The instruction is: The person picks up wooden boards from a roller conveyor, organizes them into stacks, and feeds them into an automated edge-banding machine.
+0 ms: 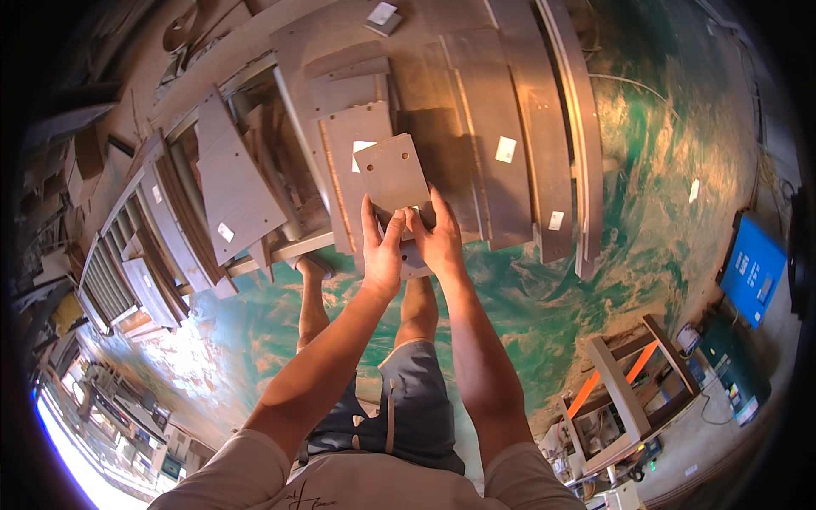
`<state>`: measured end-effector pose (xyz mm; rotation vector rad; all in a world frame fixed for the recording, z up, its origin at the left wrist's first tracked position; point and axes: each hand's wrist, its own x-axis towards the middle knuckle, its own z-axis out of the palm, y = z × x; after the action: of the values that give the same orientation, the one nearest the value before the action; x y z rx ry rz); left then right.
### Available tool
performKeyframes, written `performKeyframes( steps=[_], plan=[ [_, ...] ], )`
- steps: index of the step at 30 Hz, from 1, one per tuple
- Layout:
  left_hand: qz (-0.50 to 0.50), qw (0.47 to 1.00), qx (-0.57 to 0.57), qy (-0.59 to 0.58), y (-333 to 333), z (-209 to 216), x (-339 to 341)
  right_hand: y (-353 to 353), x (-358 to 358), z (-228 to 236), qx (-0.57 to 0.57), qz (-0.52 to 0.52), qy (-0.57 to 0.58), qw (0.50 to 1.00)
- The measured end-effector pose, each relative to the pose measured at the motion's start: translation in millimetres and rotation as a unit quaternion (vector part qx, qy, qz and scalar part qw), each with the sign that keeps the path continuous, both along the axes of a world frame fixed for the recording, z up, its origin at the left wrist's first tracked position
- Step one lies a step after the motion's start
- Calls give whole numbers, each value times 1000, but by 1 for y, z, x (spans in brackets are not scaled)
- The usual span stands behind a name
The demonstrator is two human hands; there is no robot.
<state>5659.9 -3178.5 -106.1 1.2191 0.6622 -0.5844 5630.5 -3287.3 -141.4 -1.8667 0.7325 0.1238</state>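
Note:
Both my hands grip a small rectangular grey-brown board with two drilled holes near its far end. It is held up over stacked panels. My left hand wraps the near left edge, with its thumb on top. My right hand clasps the near right edge the same way, the two thumbs almost meeting beside a small white label. Another piece with a hole shows beneath my hands; whether it is joined to the held board I cannot tell. Under the board lies a larger drilled panel with a white label.
Long panels with white labels lie to the right of my hands. Leftward, more panels rest over a roller conveyor. The green floor is dusty. At right stand a wooden frame and a blue box-like object.

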Motion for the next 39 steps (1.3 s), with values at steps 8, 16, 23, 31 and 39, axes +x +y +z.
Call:
performKeyframes(
  steps=[8, 16, 23, 31, 39],
  plan=[
    [-102, 992, -67, 16, -95, -13, -32, -97, -55, -23, 40, -158, 96, 982],
    [-316, 941, -101, 68, -161, -55, -12, -273, -62, -102, -71, -186, 159, 967],
    [-311, 937, -13, 158, -104, -105, -19, -348, 0, -119, -86, -122, 112, 983],
    [-239, 958, 22, 157, -104, -109, -13, -277, 14, -118, 126, -178, 123, 968],
    [-112, 984, 118, 79, -116, -106, 18, -128, -4, -95, 104, -72, 101, 987]
  ],
)
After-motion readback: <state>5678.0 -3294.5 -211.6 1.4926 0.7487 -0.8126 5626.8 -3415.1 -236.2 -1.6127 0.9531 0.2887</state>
